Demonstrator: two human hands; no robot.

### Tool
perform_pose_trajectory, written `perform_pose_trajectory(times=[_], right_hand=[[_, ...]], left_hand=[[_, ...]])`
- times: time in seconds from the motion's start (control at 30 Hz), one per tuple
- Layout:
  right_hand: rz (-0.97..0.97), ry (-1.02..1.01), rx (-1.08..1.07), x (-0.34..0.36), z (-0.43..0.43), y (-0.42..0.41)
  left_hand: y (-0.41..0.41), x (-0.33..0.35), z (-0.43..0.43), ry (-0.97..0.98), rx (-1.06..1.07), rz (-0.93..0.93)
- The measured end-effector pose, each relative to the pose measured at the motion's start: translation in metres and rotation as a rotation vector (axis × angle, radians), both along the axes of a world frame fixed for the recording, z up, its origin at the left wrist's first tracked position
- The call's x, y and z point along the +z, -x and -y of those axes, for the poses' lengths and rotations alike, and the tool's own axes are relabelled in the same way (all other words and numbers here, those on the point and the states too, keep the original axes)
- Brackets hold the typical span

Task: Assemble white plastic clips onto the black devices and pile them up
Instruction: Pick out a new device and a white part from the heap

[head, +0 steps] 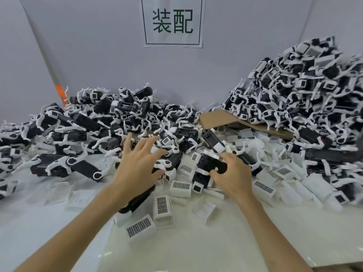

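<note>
I see my left hand (135, 167) open, its fingers spread over a heap of devices (176, 138) in the middle of the table (196, 244). My right hand (233, 173) curls around one black device (207, 165) just beside it. Loose white clips (162, 205) lie in front, and a high pile (314, 95) stands at the right.
</note>
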State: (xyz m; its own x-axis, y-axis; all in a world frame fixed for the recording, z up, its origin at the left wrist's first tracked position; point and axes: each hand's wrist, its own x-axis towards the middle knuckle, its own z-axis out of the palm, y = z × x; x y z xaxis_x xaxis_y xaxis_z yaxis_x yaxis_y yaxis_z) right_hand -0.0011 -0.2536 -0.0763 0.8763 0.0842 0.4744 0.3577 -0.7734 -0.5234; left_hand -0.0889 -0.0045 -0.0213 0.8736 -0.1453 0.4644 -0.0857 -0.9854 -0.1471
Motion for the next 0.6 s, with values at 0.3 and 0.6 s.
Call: perform_pose_trajectory(times=[0.3, 0.6], right_hand=[[-0.062, -0.348, 0.053, 0.004, 0.016, -0.007], [-0.347, -0.463, 0.059, -0.006, 0.018, -0.015]], left_hand=[[0.008, -0.068, 0.080, 0.121, -0.207, -0.372], [-0.046, -0.067, 0.054, 0.234, -0.341, -0.157]])
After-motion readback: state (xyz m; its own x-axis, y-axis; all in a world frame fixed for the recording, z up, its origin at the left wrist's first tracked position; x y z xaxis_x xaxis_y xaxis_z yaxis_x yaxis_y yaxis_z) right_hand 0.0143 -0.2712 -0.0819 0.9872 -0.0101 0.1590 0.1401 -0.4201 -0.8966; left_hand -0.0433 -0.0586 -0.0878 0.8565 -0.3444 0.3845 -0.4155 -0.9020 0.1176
